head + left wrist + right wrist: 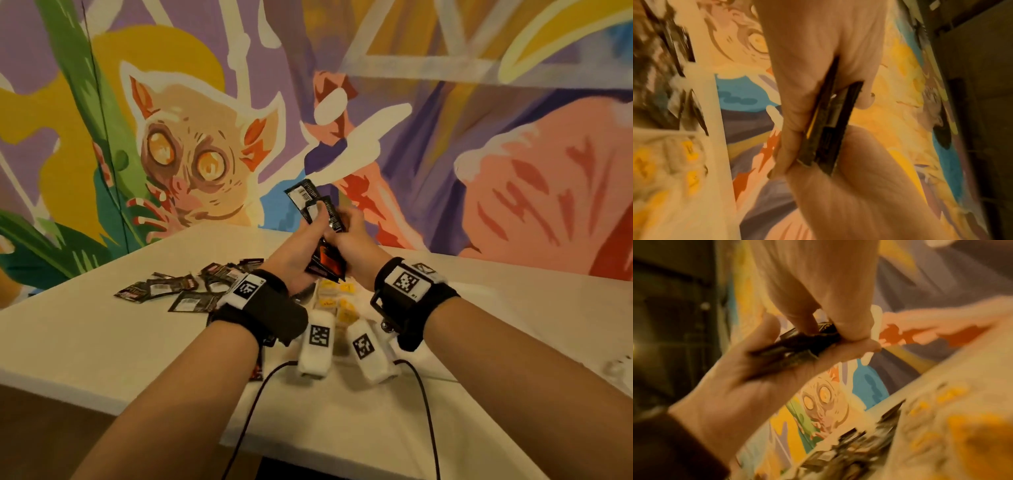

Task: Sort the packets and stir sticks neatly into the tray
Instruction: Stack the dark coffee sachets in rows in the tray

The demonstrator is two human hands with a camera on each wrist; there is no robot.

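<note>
Both hands are raised above the table and hold one stack of black packets between them. My left hand grips the stack from the left, thumb on top. My right hand grips it from the right. In the left wrist view the stack of black packets shows edge-on between the two palms. The right wrist view shows the same black packets pinched by fingers of both hands. Several more black packets lie scattered on the table to the left. Yellow-and-white packets lie under my wrists, in what may be a tray.
The white table ends against a painted mural wall. Two white marker blocks with black codes hang from my wrists, with black cables trailing toward me. A small white object sits at the right edge.
</note>
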